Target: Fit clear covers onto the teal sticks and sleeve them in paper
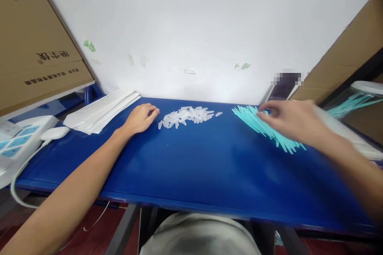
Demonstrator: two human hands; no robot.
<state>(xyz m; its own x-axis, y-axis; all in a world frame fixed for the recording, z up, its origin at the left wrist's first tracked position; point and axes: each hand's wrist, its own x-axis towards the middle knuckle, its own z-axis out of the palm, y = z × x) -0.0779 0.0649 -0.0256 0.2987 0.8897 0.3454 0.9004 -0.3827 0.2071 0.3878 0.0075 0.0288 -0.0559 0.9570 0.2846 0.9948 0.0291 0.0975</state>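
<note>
My left hand (142, 118) rests on the blue table, its fingers curled in and the thumb near the index finger. Whatever lies inside it, if anything, is hidden. Just right of it is a loose heap of small translucent whitish strips (188, 116), not touched by the hand. Above a pile of thin turquoise sticks (254, 121) hovers my right hand (287, 117), slightly blurred. Its thumb and forefinger are bent with a gap between them, and no stick shows in that gap. The hand and wrist cover part of the pile.
White paper sheets or bags (103, 111) lie at the back left, near a power strip (22, 143) and a white charger (55, 133) with its cable. Cardboard (36, 28) stands left. At right are a clear jar (363, 99) of turquoise sticks and a dark, pixelated flat thing (284, 85).
</note>
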